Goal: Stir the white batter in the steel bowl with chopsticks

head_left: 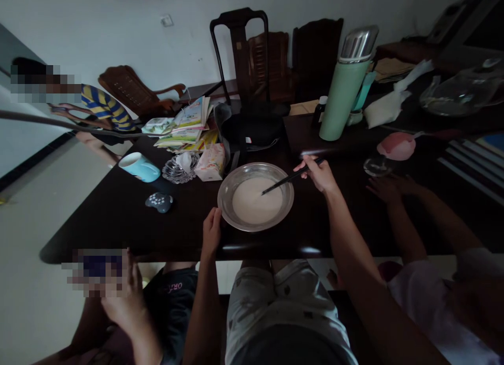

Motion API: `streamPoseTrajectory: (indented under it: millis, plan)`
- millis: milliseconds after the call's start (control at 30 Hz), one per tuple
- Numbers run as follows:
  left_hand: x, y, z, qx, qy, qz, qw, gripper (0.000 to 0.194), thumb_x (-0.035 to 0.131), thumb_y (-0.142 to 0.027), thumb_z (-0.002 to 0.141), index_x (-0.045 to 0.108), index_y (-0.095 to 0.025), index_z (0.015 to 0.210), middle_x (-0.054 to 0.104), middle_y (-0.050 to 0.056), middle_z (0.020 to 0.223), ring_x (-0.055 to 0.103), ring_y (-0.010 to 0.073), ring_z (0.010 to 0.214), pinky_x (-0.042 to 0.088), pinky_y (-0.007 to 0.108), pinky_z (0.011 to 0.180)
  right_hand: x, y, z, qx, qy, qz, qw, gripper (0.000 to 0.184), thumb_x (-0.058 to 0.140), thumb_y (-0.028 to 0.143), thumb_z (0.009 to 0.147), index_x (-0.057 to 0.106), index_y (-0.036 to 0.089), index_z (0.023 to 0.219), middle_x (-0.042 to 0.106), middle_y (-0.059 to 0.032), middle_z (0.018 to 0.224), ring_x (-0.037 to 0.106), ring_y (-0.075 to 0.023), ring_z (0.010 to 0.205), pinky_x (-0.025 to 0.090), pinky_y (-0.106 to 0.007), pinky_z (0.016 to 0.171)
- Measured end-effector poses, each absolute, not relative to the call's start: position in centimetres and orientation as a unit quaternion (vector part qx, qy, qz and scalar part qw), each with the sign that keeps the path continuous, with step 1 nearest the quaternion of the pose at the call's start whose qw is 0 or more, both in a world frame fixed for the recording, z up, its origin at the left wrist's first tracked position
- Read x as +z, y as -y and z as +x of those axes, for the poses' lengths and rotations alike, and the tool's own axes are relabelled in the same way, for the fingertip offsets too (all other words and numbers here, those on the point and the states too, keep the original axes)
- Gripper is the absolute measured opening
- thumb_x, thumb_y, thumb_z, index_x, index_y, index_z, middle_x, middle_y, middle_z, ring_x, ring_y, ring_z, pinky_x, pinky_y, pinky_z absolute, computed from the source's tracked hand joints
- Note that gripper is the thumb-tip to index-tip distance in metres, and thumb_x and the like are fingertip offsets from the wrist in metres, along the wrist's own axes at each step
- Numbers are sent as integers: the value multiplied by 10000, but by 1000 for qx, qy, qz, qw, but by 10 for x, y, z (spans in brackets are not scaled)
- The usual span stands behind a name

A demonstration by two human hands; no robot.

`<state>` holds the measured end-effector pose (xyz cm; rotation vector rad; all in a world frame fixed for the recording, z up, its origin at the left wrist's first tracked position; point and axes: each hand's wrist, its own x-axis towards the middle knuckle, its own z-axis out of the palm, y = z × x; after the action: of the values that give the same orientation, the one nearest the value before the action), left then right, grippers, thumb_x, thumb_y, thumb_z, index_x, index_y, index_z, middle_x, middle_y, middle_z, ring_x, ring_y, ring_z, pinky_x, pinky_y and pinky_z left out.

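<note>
The right hand [318, 175] is closed around the dark chopsticks [289, 181], and their tips are in the pale liquid [255, 205] inside the metal bowl [226, 198]. The left hand [212, 224] grips the near left rim of this bowl, which stands close to the near edge of the dark table [189, 233]. Farther to the left are a tissue pack [210, 164], a glass dish [175, 169] and a blue mug [149, 170]. On the far right stands a green thermos [342, 100].
</note>
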<state>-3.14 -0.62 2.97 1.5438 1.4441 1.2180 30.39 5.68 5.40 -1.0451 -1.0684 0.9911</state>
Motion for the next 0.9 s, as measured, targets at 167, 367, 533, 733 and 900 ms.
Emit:
streamPoseTrajectory:
  millis: [167,367,533,733,900]
  plan:
    - [31,6,-30,471,-559,588,346,481,495,-590,886,433,-205,603,402,-25,582,378,128,578,343,239,563,55,-54,293,483,522,-431,555,452,644,639,771,626,196,686,737,-62,728,593,-125,527,470,-268,495]
    - [29,5,-32,472,-555,592,345,465,495,-575,892,441,-202,619,410,-29,592,381,124,577,340,235,563,54,-57,309,413,473,-479,613,494,598,682,778,580,210,630,724,-60,675,511,-107,453,398,-263,425]
    - [29,5,-32,471,-556,592,344,467,495,-580,887,434,-205,616,409,-28,592,385,126,583,339,238,567,56,-55,300,431,537,-454,565,462,606,652,794,637,207,674,751,-61,744,559,-122,518,410,-260,459]
    - [31,6,-31,466,-569,585,343,478,509,-603,861,417,-209,607,389,-30,595,372,128,587,338,239,568,58,-54,304,388,515,-495,582,475,563,636,830,609,213,618,735,-53,664,607,-152,591,445,-274,534]
    - [26,4,-33,465,-566,580,356,477,499,-609,864,419,-210,615,382,-32,595,362,125,577,328,240,556,60,-52,297,410,545,-465,564,452,580,635,820,623,218,650,745,-49,709,634,-169,643,469,-296,598]
